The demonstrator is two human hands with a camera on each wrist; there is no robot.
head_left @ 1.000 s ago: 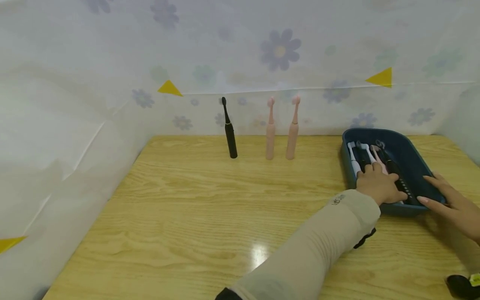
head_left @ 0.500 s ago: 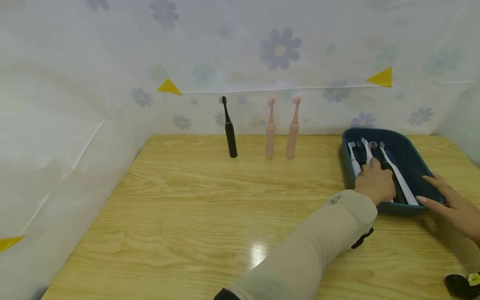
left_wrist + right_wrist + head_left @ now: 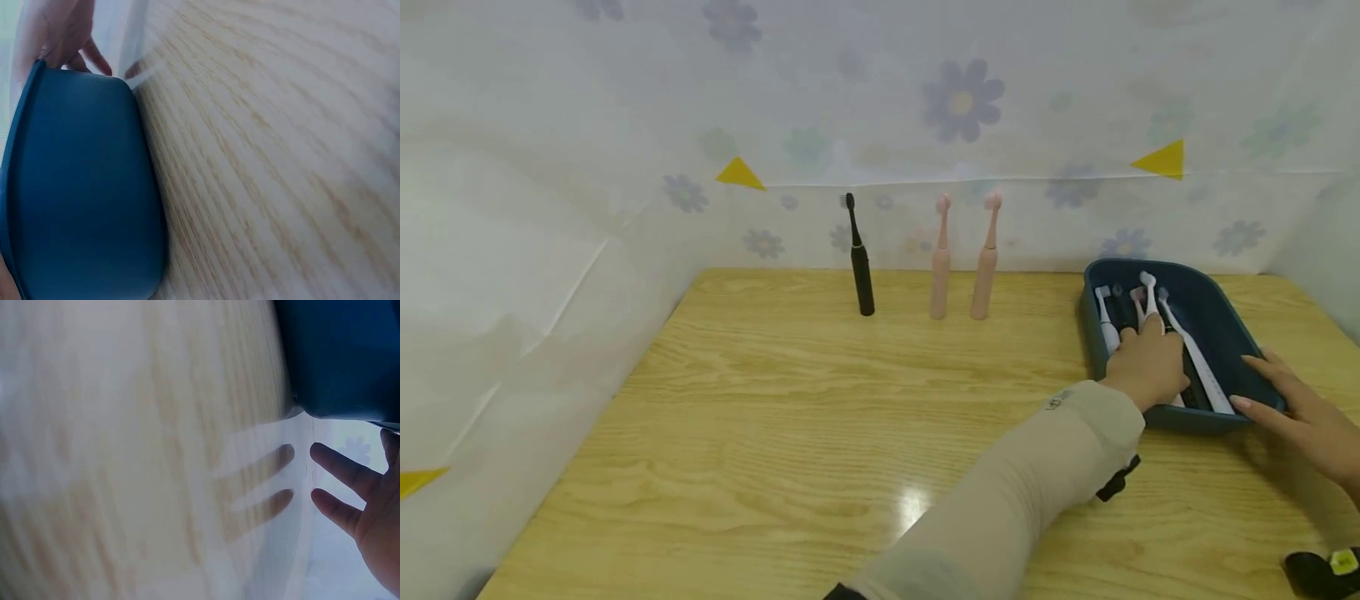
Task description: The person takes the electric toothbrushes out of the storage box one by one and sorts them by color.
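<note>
Left hand (image 3: 1145, 364) in blue bin (image 3: 1197, 423), right side of tabletop (image 3: 790, 400); fingers pinching middle white toothbrush (image 3: 1150, 293). Right hand (image 3: 1303, 417) at bin's near-right corner, fingers spread. Black toothbrush (image 3: 862, 279), two pink toothbrushes (image 3: 940, 282) upright, far left.

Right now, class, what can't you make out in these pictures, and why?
- Head view: most of the handle of the middle white toothbrush, covered by the left hand.
- Head view: the mark on the sleeve, too small to read.
- Left wrist view: what lies inside the blue bin, hidden by its outer wall.
- Right wrist view: part of the right hand, cut off by the frame's right edge.
</note>
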